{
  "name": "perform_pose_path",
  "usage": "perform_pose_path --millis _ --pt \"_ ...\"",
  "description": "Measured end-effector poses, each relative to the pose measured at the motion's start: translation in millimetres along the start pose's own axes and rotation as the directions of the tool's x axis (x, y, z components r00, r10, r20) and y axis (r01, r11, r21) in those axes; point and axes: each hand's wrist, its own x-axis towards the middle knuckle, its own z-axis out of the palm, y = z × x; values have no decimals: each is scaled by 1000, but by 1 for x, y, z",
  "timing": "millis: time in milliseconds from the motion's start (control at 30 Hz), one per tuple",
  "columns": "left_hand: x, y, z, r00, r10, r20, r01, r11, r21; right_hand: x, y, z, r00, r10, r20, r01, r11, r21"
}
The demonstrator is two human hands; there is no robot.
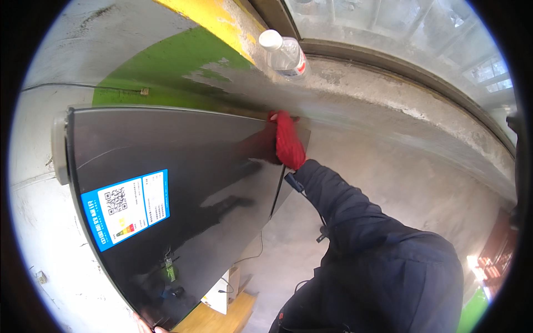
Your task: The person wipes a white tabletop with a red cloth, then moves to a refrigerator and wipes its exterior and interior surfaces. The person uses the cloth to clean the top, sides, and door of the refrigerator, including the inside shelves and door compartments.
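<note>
A large, glossy dark panel (200, 166) with a thin rim, possibly a television screen or an appliance door, spans the left and middle. A blue-and-white energy label (129, 208) is stuck to its face. My right hand (288, 139), in red fabric with a little bare skin showing, grips the panel's edge near the wall. Its dark sleeve runs down to the lower right. At the bottom rim, bare fingers (143, 325), seemingly of my left hand, hold the panel's lower left corner; the rest of that hand is cut off.
A clear plastic bottle (287, 56) with a white cap stands on the worn window ledge (354, 83). Below the panel are a wooden surface (233, 312), a white box-like object (218, 293) and a thin cable (261, 245). A green-and-white wall (158, 70) rises behind.
</note>
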Motion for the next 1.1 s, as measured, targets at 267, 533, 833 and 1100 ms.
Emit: perform_pose_path --millis 267,533,833,1100 --pt "-7 -5 -2 1000 -16 15 16 1000 -9 -89 85 24 967 239 -90 -255 929 -268" --pt "-8 -11 -10 989 87 117 -88 996 5 -205 -16 114 903 293 -315 -370 902 -223" --pt "-15 -16 -15 967 234 102 -230 972 -47 -104 -299 168 642 -354 -680 59 907 -416" --pt "-15 -26 -6 966 257 33 -251 960 -125 -74 -436 167 719 -631 -291 587 775 -232"
